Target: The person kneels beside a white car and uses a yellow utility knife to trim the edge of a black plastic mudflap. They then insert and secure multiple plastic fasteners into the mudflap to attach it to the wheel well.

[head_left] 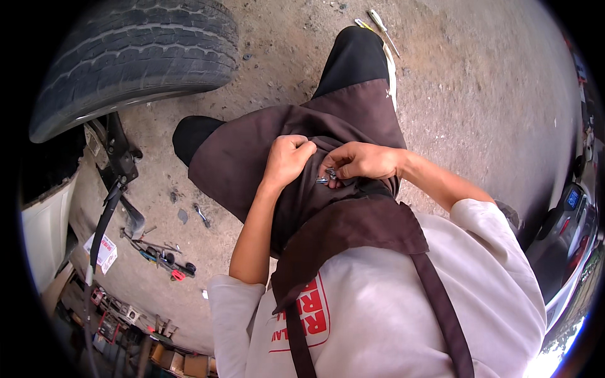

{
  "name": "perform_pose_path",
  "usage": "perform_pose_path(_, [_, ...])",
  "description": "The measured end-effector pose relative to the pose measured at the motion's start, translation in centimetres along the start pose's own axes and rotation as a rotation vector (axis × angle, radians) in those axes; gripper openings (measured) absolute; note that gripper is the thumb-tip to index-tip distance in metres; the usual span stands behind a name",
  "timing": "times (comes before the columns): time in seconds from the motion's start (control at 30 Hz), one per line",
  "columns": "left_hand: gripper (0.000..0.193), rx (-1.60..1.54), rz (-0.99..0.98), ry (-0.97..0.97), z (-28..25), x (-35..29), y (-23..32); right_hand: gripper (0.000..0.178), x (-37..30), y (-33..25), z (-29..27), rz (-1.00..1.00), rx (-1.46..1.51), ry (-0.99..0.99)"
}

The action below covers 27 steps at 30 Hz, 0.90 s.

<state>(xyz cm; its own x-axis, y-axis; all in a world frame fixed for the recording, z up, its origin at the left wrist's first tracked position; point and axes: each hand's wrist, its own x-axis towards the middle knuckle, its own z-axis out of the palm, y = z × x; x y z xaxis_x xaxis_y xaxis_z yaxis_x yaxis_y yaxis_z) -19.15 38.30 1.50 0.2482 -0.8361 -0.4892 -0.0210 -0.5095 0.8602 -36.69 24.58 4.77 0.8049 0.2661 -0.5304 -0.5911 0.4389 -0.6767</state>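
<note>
I sit or crouch with a dark brown apron [246, 151] spread over my lap. My left hand [288, 159] is closed on a fold of the apron's cloth, knuckles up. Just beside it, my right hand [362, 161] is curled with thumb and fingers round small shiny metal parts [328, 177], perhaps bolts or nuts. They lie against the apron, and their exact kind is too small to make out. Part of the right fingers is hidden by the cloth and the thumb.
A large tyre [138, 57] stands at the upper left, with a black strut [116, 151] below it. On the dirt floor lie a screwdriver [378, 22], a small wrench-like tool [202, 216] and several tools by a red-handled one [178, 274]. A car [570, 233] is at the right.
</note>
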Motion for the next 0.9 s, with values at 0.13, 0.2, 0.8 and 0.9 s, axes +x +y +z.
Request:
perform_pose_path(0.13, [0.025,0.034,-0.014,0.0,0.0,0.2,0.5,0.038,-0.2,0.0,-0.4,0.064,0.247,0.032])
perform_pose_path(0.2, [0.024,-0.014,-0.011,0.007,0.2,0.2,0.3,0.04,-0.7,-0.6,-0.4,0.133,0.264,0.069])
perform_pose_path(0.8, [0.031,0.217,0.161,0.08,-0.3,-1.8,4.5,0.023,10.3,7.2,1.6,-0.297,-1.192,0.006])
perform_pose_path(0.9, [0.032,0.229,0.159,0.098,-0.2,-1.6,3.7,0.024,11.6,8.9,1.1,-0.106,-1.38,-0.074])
